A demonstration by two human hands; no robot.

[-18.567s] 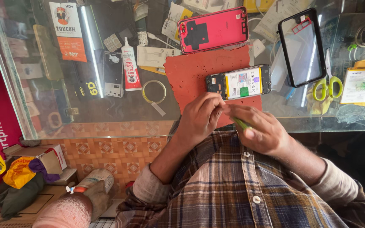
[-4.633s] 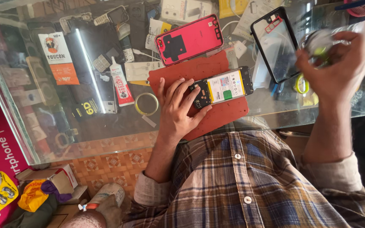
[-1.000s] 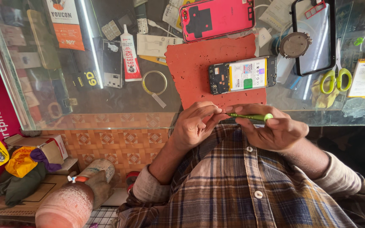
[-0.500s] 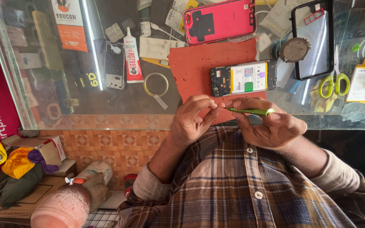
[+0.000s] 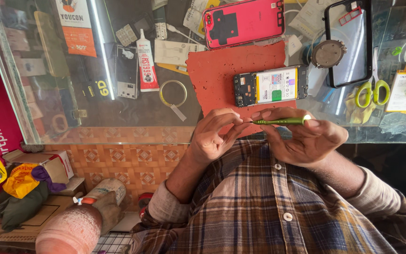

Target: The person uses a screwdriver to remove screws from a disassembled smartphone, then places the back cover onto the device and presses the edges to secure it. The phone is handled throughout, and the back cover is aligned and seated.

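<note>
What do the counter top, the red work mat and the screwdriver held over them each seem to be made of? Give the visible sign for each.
Counter top: clear glass, glossy; goods show through beneath and a light streak reflects.
Red work mat: probably rubber or silicone, matt, pitted with small dark marks.
Screwdriver: green handle, likely metal or plastic with a slight sheen; thin grey metal tip, pinched between left hand and right hand.

Both forearms, in rolled plaid sleeves, rise from the torso and converge above the chest. The left hand [image 5: 214, 138] is curled, thumb and forefinger pinched together at their tips. The right hand [image 5: 306, 141] lies palm-up, fingers bent, thumb and forefinger closed along a slim green shaft. The fingertips of the two hands nearly meet.
</note>
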